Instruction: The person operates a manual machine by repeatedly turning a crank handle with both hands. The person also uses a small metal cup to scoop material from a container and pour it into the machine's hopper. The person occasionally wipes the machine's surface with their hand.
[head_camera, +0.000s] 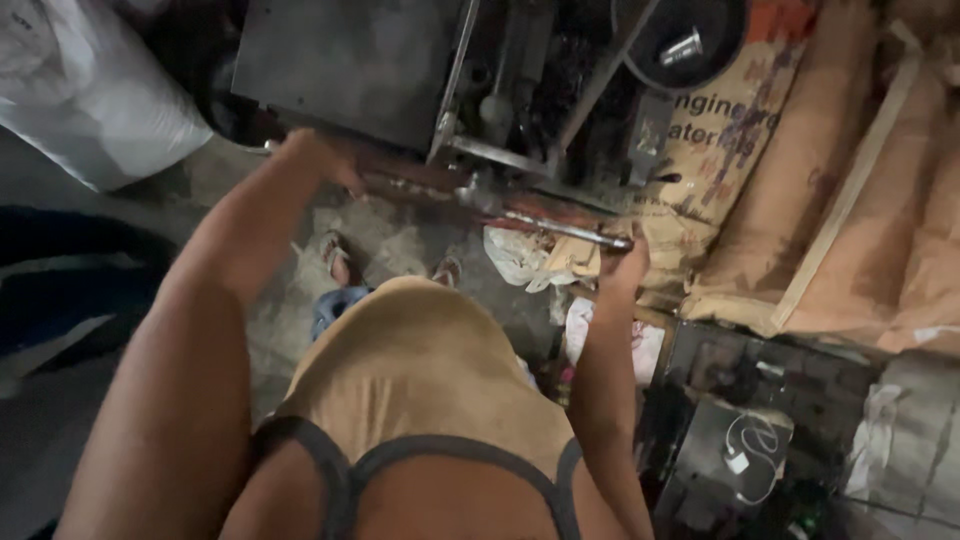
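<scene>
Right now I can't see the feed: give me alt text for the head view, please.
Seen from above, a person's left hand and right hand grip opposite ends of a long rusty metal bar on a grimy machine. Brown paper sacks lie at right, a white bag at upper left.

shiny metal rod (565, 230), matt grey machine plate (350, 65)

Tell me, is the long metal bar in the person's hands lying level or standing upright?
Roughly level. The metal bar runs sideways in front of the machine, with the left hand on one end and the right hand at the other.
</scene>
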